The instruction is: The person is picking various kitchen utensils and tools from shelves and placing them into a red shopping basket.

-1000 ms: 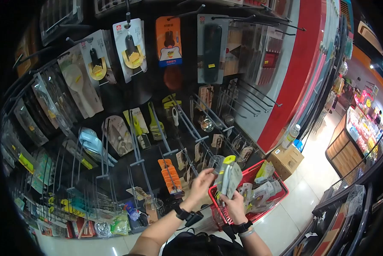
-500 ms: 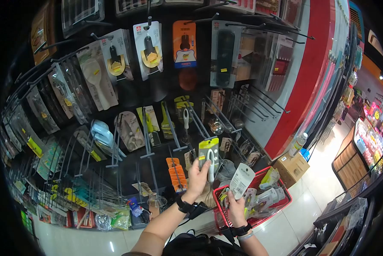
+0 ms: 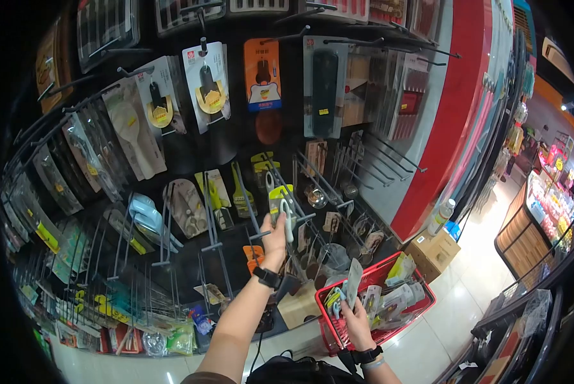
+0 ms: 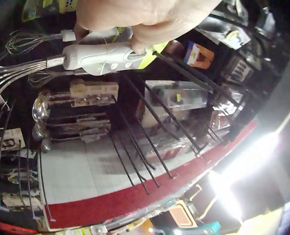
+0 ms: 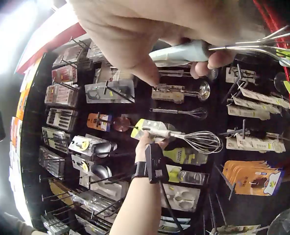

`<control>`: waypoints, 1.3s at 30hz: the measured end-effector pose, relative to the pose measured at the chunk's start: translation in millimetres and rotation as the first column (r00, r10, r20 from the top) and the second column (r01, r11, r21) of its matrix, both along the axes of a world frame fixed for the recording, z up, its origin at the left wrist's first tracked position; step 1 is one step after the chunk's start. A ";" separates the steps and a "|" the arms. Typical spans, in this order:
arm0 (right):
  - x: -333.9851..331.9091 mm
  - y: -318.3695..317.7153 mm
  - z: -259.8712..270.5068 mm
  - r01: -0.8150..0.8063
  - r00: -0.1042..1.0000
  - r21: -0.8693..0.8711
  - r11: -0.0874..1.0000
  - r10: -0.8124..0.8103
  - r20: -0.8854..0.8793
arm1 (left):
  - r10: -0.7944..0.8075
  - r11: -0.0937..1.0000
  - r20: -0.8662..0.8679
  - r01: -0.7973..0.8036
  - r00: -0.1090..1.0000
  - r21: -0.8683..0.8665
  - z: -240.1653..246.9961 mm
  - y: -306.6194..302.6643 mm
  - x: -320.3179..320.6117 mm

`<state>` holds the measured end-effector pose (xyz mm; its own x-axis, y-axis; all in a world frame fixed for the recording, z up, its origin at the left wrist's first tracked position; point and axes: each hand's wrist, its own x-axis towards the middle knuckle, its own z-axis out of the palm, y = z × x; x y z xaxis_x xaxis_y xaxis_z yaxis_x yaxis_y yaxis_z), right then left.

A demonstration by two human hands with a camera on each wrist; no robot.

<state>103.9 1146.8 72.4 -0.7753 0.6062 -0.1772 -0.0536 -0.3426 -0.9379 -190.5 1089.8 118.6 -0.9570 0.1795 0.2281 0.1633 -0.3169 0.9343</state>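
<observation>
My left hand (image 3: 274, 242) grips a whisk by its pale grey handle (image 4: 103, 57), which is fixed to a green card (image 3: 280, 192). In the right wrist view its wire loops (image 5: 204, 141) point right, among the wall hooks. Other whisks (image 4: 30, 41) hang close behind it. My right hand (image 3: 357, 320) holds another utensil over the red shopping basket (image 3: 379, 264). This one has a pale blue handle (image 5: 184, 53) with metal wires, and its grey card (image 3: 354, 278) stands nearly upright. Packaged goods (image 3: 399, 294) lie in the basket.
Long metal hooks (image 3: 213, 245) jut from the dark display wall, many with carded kitchen tools. Orange cards (image 3: 253, 256) hang below my left hand. A cardboard box (image 3: 434, 253) with a bottle (image 3: 441, 216) on it stands behind the basket, beside a red pillar (image 3: 443, 134).
My hands were together over the basket and have parted. My left hand has carried the whisk up and left to the hooks. The right hand stays by the basket, its card turned more edge-on.
</observation>
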 end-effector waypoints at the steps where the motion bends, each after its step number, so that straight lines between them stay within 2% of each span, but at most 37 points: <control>1: 2.2 1.2 0.0 -0.031 1.000 -0.041 0.999 0.031 -0.005 | 0.003 0.999 -0.026 -0.002 1.000 0.049 4.6 1.6 -6.8; 2: 2.6 1.0 -0.6 -0.028 1.000 -0.038 0.999 0.027 -0.007 | -0.023 0.997 0.066 0.018 0.998 0.075 9.1 2.6 -13.8; 4: 4.2 0.9 -3.0 -0.005 0.995 -0.042 0.999 0.001 -0.104 | 0.048 0.999 0.015 -0.048 0.999 -0.010 13.7 7.5 -31.9; 5: 6.9 5.3 -9.0 -0.048 0.996 -0.027 0.998 0.045 -0.080 | 0.050 0.999 0.026 -0.050 0.998 0.001 13.4 8.7 -37.5; 8: 4.8 9.5 -19.0 -0.009 0.995 0.073 0.997 0.016 -0.097 | -0.027 0.999 0.060 0.025 0.998 0.037 10.8 3.5 -45.4; 10: 1.6 10.8 -14.7 -0.006 0.996 0.090 0.996 0.015 -0.093 | -0.014 1.000 0.029 0.015 0.999 -0.019 -1.4 3.3 -41.4; 11: -1.4 10.2 -11.4 0.005 0.996 0.099 0.995 0.004 -0.088 | 0.182 0.982 -0.091 -0.185 0.979 -0.033 -11.0 6.2 -32.6; 12: -4.8 9.2 -7.0 0.016 0.996 0.106 0.994 -0.007 -0.084 | 0.365 0.925 -0.212 -0.378 0.906 -0.024 -20.4 7.5 -22.0; 14: -12.7 9.0 -2.6 0.023 0.996 0.097 0.995 -0.015 -0.091 | 0.170 0.961 -0.188 -0.205 0.967 -0.185 -27.0 -8.4 12.5; 15: -17.7 7.7 1.6 0.039 0.997 0.100 0.994 -0.032 -0.071 | 0.045 0.981 -0.189 -0.079 0.981 -0.177 -33.9 -11.0 34.3; 16: -21.0 6.3 3.4 0.053 0.998 0.102 0.993 -0.048 -0.052 | -0.181 0.983 -0.178 0.181 0.967 -0.016 -45.8 -13.9 57.4; 17: -28.4 11.2 -19.9 0.056 0.998 0.150 0.987 -0.050 -0.041 | -0.313 0.945 -0.176 0.287 0.933 -0.158 -29.3 -24.1 88.7; 18: -32.5 8.8 -19.7 0.049 0.998 0.146 0.988 -0.044 -0.039 | -0.421 0.896 -0.135 0.387 0.897 -0.220 -40.8 -24.7 106.2; 19: -38.0 4.5 -17.5 0.053 0.998 0.154 0.987 -0.050 -0.024 | -0.463 0.858 -0.067 0.428 0.884 -0.285 -37.0 -27.0 127.1; 20: -41.5 -0.1 -17.5 0.056 0.998 0.162 0.985 -0.056 -0.009 | -0.479 0.852 0.007 0.467 0.878 -0.238 -34.9 -24.7 144.0; 21: -48.2 -2.5 -23.9 0.052 0.998 0.253 0.966 -0.042 -0.044 | -0.394 0.880 -0.113 0.339 0.912 -0.333 -34.1 -23.5 152.4; 22: -50.5 -4.9 -28.2 0.043 0.998 0.252 0.967 -0.032 -0.044 | -0.312 0.892 -0.241 0.196 0.919 -0.408 -33.3 -24.1 156.5; 23: -53.4 -7.0 -32.0 0.010 0.996 0.294 0.956 0.015 -0.084 | -0.304 0.893 -0.243 0.187 0.921 -0.409 -31.6 -27.4 156.1; 25: -57.0 -15.6 -16.8 -0.036 0.982 0.331 0.943 0.095 -0.164 | -0.274 0.903 -0.062 0.234 0.960 -0.359 -25.4 -34.1 150.0; 26: -54.9 -17.3 -7.1 -0.038 0.981 0.329 0.943 0.097 -0.167 | -0.232 0.917 -0.080 0.190 0.969 -0.350 -24.2 -36.3 143.5; 28: -50.0 -20.5 3.9 -0.036 0.994 0.470 0.882 0.082 -0.077 | -0.241 0.928 -0.091 0.202 0.966 -0.315 -12.6 -41.3 131.5; 29: -47.2 -20.7 4.1 -0.025 0.994 0.476 0.879 0.071 -0.078 | -0.244 0.916 -0.118 0.189 0.963 -0.353 -3.8 -43.3 125.2; 32: -38.4 -20.1 6.0 -0.060 0.997 0.396 0.916 0.072 -0.014 | -0.181 0.973 -0.222 0.141 0.958 -0.184 5.3 -33.5 109.2; 35: -30.1 -16.0 -5.3 -0.062 0.998 0.391 0.918 0.069 -0.005 | -0.155 0.981 -0.233 0.122 0.960 -0.148 5.4 -26.0 98.1; 39: -18.5 -11.8 -11.2 -0.057 0.998 0.396 0.917 0.056 0.012 | -0.159 0.965 -0.254 0.096 0.954 -0.244 -1.6 -23.2 85.9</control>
